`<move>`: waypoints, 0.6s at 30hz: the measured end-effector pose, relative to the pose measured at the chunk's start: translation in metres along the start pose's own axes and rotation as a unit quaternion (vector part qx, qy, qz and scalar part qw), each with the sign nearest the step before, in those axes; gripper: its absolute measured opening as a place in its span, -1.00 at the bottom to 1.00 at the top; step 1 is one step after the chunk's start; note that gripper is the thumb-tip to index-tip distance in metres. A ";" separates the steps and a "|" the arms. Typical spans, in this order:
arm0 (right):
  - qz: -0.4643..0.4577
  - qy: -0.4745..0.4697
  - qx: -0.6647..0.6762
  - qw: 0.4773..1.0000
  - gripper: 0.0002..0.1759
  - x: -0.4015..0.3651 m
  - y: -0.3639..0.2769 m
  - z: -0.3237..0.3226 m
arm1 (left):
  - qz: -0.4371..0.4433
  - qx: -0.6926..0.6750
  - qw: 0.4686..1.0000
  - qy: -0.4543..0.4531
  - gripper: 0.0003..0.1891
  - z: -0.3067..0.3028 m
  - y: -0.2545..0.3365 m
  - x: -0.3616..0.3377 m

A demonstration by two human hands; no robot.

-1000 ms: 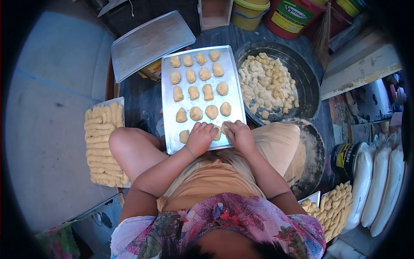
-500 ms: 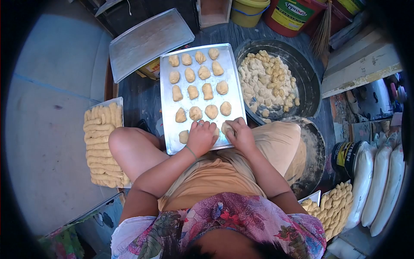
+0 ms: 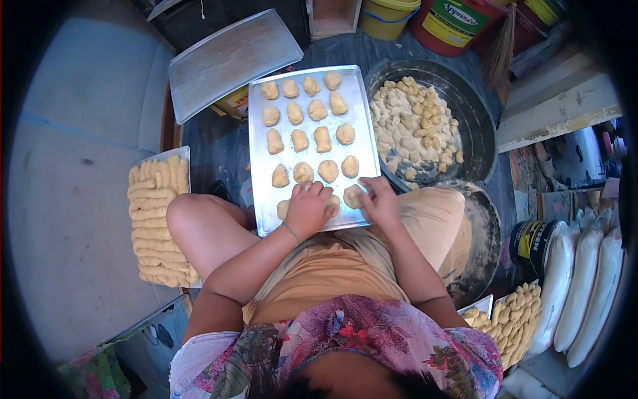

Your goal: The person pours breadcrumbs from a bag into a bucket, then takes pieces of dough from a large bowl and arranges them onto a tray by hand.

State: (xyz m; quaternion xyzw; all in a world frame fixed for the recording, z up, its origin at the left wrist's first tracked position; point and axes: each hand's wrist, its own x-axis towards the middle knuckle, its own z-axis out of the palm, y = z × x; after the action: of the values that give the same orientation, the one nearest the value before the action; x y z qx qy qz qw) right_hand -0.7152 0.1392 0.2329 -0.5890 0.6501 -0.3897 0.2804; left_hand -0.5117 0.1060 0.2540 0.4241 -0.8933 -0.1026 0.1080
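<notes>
A metal baking tray (image 3: pixel 312 149) lies across my lap, with rows of pale dough pieces (image 3: pixel 322 139) on it. In the nearest row, my left hand (image 3: pixel 309 208) curls its fingers over a dough piece (image 3: pixel 333 205), which shows partly past the fingertips. Just right of that, another dough piece (image 3: pixel 353 197) sits on the tray near its right edge. My right hand (image 3: pixel 381 203) is beside this piece, fingers parted and holding nothing. The left end of the row has a dough piece (image 3: pixel 283 210) partly covered by my left hand.
Right of the tray stands a black basin (image 3: pixel 480 126) with a floury heap of dough pieces (image 3: pixel 415 123). A bare tray (image 3: pixel 232 63) lies at the far left. Shaped dough fills a tray (image 3: pixel 159 219) by my left knee. Buckets (image 3: pixel 452 23) line the back.
My right hand has let go of the dough piece at the tray's right side and drawn slightly right, leaving the piece in plain sight. My left hand stays nearly in place.
</notes>
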 end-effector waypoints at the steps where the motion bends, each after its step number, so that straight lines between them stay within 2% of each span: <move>1: 0.034 0.010 0.009 0.999 -0.73 0.001 0.003 -0.006 | 0.001 -0.015 1.000 0.013 -0.70 0.000 -0.002 0.000; 4: 0.052 -0.006 0.025 0.998 -0.72 0.004 0.018 -0.008 | 0.027 -0.056 0.998 -0.023 -0.66 -0.001 -0.005 0.003; 7: 0.067 -0.046 0.048 0.996 -0.68 0.001 0.014 -0.003 | 0.093 -0.079 0.992 -0.028 -0.61 0.008 0.000 0.000; 10: 0.062 -0.081 0.037 0.994 -0.68 -0.002 0.006 0.008 | 0.120 -0.057 0.989 -0.060 -0.56 0.017 0.005 -0.004; 13: 0.010 -0.086 -0.003 0.996 -0.68 -0.001 0.004 0.007 | 0.129 -0.046 0.989 -0.050 -0.57 0.017 0.006 -0.005; 16: 0.006 -0.085 0.010 0.996 -0.70 -0.001 0.002 0.003 | 0.120 -0.067 0.989 -0.056 -0.64 0.008 -0.007 0.001; 18: 0.003 -0.054 -0.003 0.999 -0.72 -0.004 -0.008 -0.002 | 0.058 -0.083 0.993 -0.063 -0.69 -0.019 -0.020 0.007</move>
State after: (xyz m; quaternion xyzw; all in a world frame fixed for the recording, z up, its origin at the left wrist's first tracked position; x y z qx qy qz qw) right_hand -0.7115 0.1433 0.2403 -0.6080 0.6371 -0.3542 0.3146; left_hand -0.4965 0.0862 0.2671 0.3535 -0.9100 -0.1962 0.0923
